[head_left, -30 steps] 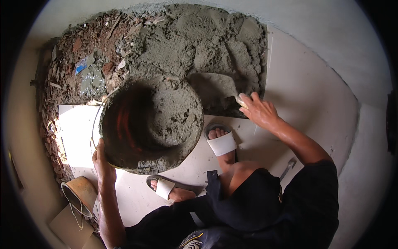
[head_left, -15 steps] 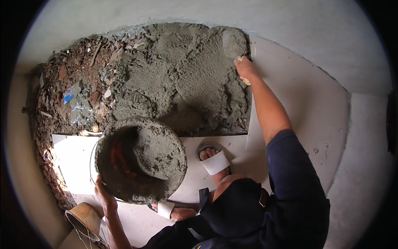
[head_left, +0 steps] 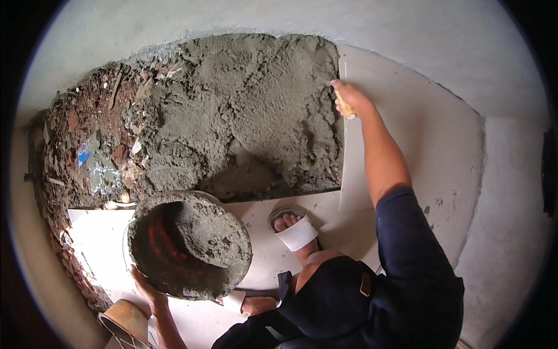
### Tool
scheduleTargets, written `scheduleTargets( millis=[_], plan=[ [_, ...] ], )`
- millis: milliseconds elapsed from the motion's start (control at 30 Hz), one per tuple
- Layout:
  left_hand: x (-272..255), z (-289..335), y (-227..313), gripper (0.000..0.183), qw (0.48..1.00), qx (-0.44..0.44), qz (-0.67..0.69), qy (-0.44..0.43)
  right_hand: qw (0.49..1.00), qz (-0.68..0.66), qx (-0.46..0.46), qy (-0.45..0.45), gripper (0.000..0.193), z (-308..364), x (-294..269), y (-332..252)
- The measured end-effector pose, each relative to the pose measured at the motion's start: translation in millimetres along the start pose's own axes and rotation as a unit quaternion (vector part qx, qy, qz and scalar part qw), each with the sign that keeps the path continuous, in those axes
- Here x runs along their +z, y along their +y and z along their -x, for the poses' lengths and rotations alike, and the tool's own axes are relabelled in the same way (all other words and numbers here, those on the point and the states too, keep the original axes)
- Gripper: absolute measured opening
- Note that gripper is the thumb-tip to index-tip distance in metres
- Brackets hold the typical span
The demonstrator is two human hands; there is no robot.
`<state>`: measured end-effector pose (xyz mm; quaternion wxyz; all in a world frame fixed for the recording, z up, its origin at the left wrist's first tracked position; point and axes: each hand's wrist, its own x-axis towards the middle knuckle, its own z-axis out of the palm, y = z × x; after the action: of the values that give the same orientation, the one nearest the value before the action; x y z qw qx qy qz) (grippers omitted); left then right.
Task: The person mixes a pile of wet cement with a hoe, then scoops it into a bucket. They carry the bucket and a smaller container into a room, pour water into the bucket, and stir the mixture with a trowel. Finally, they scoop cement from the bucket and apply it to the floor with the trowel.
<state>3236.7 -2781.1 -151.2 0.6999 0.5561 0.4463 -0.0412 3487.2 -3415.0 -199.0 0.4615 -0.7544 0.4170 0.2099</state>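
Observation:
My right hand (head_left: 353, 99) is closed round the wooden handle of a trowel (head_left: 347, 110) at the right edge of the wet mortar (head_left: 273, 110), beside a laid tile. The trowel's blade cannot be made out against the mortar. At the lower left, a round bucket (head_left: 235, 232) coated in mortar tips so that its mouth shows. A heap of grey mix lies along its right inner side; its left inside is dark. My left hand (head_left: 148, 289) grips the bucket's lower left side, fingers partly hidden beneath it.
Rubble and broken pieces (head_left: 104, 139) cover the ground left of the mortar. Pale tiles (head_left: 418, 134) border it on the right and near side. A smaller brownish bucket (head_left: 129, 320) lies tilted at the lower left. My sandalled foot (head_left: 293, 230) stands right of the large bucket. Walls curve round.
The large bucket has come slightly nearer me with my left hand on it. My right hand has shifted right toward the tile; the blade, visible on the mortar before, no longer stands out.

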Motion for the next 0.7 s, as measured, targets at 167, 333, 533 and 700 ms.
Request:
scheduleTargets(
  millis=[167, 333, 533, 700],
  plan=[
    [-4.6, -0.5, -3.3, 0.059, 1.000, 0.004, 0.004, -0.005, 1.000, -0.007, -0.009, -0.028, 0.044, 29.1, -26.9, 11.3],
    [-9.3, -2.7, -4.1, 0.060, 1.000, 0.008, -0.013, -0.017, 0.984, -0.168, -0.053, 0.003, 0.042, 13.5, -33.9, 26.7],
    [-9.0, -3.6, -4.6, 0.063, 1.000, 0.002, -0.005, -0.017, 0.983, -0.179, -0.031, -0.025, 0.043, -23.7, -16.4, 10.0],
    [-4.7, -0.1, -8.0, 0.070, 0.999, 0.004, -0.015, 0.038, 0.986, -0.164, -0.033, -0.007, 0.044, -21.5, 34.9, -16.6]
  ],
)
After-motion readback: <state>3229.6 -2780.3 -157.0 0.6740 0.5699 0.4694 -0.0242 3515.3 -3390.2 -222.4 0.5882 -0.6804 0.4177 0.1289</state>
